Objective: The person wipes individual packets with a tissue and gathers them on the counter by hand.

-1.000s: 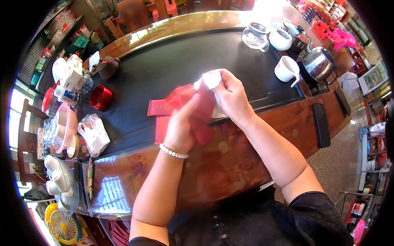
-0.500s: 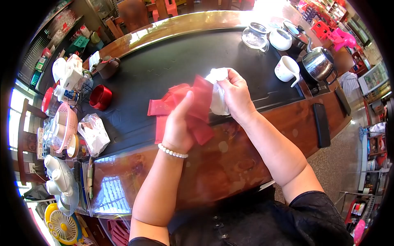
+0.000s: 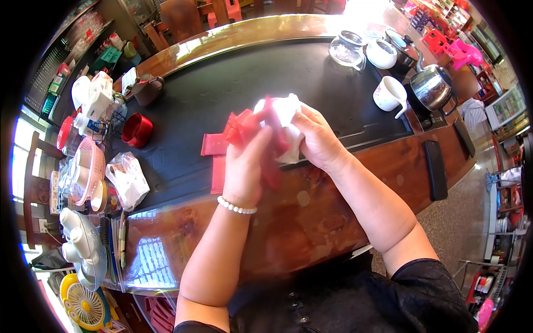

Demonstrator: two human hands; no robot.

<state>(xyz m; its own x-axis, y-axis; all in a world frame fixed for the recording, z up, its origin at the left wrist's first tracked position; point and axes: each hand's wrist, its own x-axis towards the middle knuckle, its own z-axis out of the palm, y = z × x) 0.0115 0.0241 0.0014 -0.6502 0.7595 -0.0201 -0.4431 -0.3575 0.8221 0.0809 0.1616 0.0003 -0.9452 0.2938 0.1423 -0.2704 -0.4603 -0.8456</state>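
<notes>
My left hand (image 3: 245,166), with a white bead bracelet at the wrist, is closed around a bunch of thin red packets (image 3: 239,129), whose right part is blurred by motion. My right hand (image 3: 319,139) pinches a crumpled white tissue (image 3: 288,114), which touches the red pieces between the two hands. Left of my left hand, more flat red packets (image 3: 214,145) lie at the front edge of the black tray (image 3: 194,100), one pointing left and one pointing toward me.
A red cup (image 3: 137,130) and a white plastic bag (image 3: 127,180) stand at the left, near a pink basket (image 3: 91,166). At the right are a glass pot (image 3: 347,51), a white mug (image 3: 390,95), a steel kettle (image 3: 430,87) and a black phone (image 3: 435,169).
My right hand has moved slightly left with the tissue, which now overlaps the red packets. The held packets have swung and changed shape in my left hand.
</notes>
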